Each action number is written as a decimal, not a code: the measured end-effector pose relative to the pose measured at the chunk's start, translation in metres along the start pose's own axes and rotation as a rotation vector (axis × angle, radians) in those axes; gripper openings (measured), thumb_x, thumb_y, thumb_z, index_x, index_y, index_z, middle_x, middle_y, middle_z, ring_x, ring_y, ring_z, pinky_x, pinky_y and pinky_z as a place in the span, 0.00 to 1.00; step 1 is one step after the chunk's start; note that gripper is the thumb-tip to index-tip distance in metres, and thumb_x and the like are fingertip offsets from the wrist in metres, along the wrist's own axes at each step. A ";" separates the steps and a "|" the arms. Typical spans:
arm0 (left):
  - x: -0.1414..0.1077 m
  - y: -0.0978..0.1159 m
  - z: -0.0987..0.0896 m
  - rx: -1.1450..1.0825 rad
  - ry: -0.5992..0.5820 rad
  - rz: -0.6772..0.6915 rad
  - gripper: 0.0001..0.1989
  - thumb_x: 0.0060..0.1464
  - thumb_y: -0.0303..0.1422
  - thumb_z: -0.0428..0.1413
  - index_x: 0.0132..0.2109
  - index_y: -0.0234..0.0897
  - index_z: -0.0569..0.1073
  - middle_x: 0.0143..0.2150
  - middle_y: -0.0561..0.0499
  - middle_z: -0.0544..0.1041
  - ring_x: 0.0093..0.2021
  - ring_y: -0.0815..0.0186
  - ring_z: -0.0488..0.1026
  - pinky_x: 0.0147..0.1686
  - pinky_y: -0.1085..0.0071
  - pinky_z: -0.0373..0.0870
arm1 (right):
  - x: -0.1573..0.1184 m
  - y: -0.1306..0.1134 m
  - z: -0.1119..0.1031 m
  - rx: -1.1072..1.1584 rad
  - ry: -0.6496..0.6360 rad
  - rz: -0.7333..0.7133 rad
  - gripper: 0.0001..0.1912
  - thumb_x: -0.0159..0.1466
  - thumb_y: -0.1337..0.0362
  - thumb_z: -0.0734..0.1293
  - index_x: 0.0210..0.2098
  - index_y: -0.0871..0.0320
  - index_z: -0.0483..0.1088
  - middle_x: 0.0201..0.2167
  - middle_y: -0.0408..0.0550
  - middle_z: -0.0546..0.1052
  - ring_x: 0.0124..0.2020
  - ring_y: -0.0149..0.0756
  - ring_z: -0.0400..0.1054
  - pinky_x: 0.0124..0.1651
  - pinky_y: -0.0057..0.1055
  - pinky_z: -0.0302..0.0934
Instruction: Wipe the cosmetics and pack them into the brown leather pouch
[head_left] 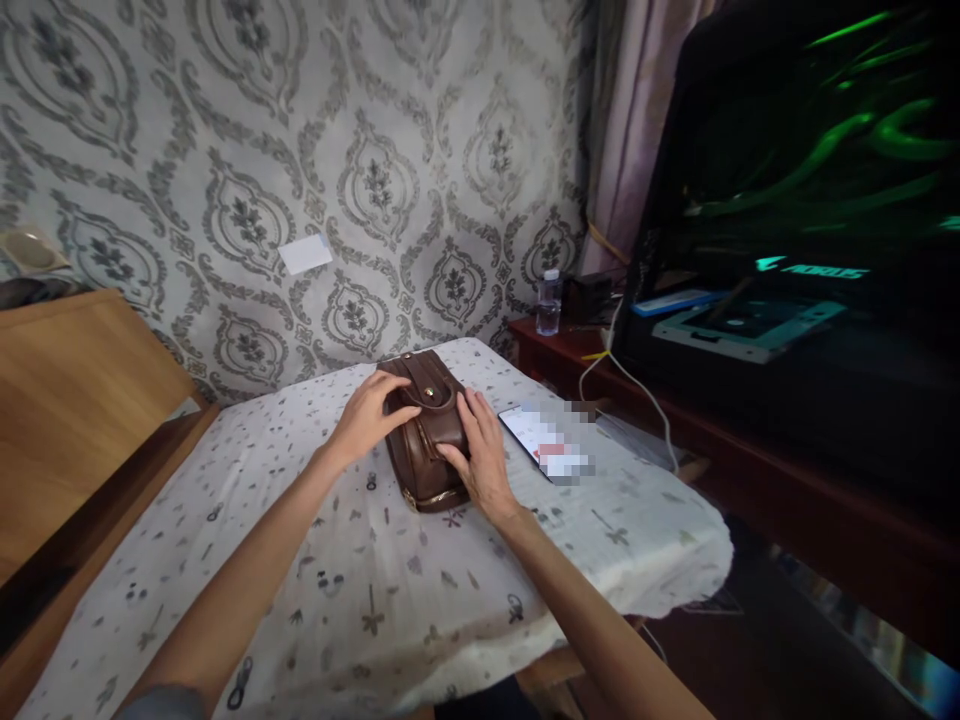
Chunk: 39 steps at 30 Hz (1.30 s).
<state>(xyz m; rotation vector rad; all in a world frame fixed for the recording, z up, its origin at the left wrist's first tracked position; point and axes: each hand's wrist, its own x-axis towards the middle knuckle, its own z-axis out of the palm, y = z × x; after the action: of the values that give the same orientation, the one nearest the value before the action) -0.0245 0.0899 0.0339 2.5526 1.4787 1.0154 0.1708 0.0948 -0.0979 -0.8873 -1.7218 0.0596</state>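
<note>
A brown leather bag [427, 470] lies on the bed-like surface, with a strap flap, a gold-coloured stud and a zip along its lower edge. Over its upper left part my left hand [369, 412] is spread, thumb and fingers apart, fingertips touching the leather near the flap. My right hand [486, 462] lies along the bag's right side, thumb over the near top and fingers down the side, holding it. Right of that hand is a phone [525, 430] with a lit screen, partly pixelated. The bag's underside is hidden.
A white printed cloth [315, 600] covers the surface. At left stands a wooden board [82, 400]. A dark red desk [690, 430] on the right carries a water bottle [549, 305], a cable [637, 375] and a large dark computer case [735, 250] with green light. Patterned wallpaper [375, 180] is behind.
</note>
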 end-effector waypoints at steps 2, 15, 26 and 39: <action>0.004 -0.002 0.004 0.072 0.022 0.014 0.12 0.59 0.38 0.61 0.48 0.37 0.77 0.45 0.46 0.77 0.49 0.56 0.74 0.51 0.60 0.71 | 0.000 0.000 0.000 0.005 0.007 -0.003 0.40 0.70 0.56 0.65 0.75 0.48 0.43 0.73 0.55 0.57 0.74 0.52 0.48 0.73 0.59 0.48; 0.013 -0.001 -0.021 0.321 -0.210 0.269 0.07 0.65 0.32 0.52 0.47 0.37 0.73 0.44 0.46 0.76 0.43 0.59 0.75 0.43 0.66 0.72 | -0.001 0.003 0.004 0.005 0.044 -0.036 0.40 0.71 0.57 0.64 0.76 0.49 0.41 0.72 0.57 0.58 0.74 0.51 0.48 0.72 0.58 0.49; 0.018 0.000 -0.011 0.212 -0.051 0.062 0.11 0.64 0.28 0.50 0.48 0.38 0.76 0.41 0.47 0.80 0.39 0.61 0.76 0.40 0.68 0.71 | 0.001 -0.001 0.000 0.082 0.015 -0.002 0.35 0.72 0.57 0.60 0.75 0.49 0.45 0.72 0.55 0.59 0.74 0.49 0.48 0.73 0.58 0.48; 0.014 0.009 0.007 -0.149 0.212 -0.211 0.13 0.57 0.25 0.52 0.43 0.37 0.81 0.35 0.51 0.82 0.36 0.63 0.77 0.42 0.70 0.71 | 0.001 -0.003 -0.001 0.109 0.009 0.030 0.33 0.73 0.56 0.58 0.74 0.49 0.47 0.73 0.54 0.57 0.74 0.48 0.48 0.73 0.57 0.47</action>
<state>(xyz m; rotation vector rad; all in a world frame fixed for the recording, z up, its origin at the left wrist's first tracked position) -0.0088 0.0975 0.0382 2.1914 1.6094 1.3390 0.1700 0.0926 -0.0958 -0.8311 -1.6805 0.1676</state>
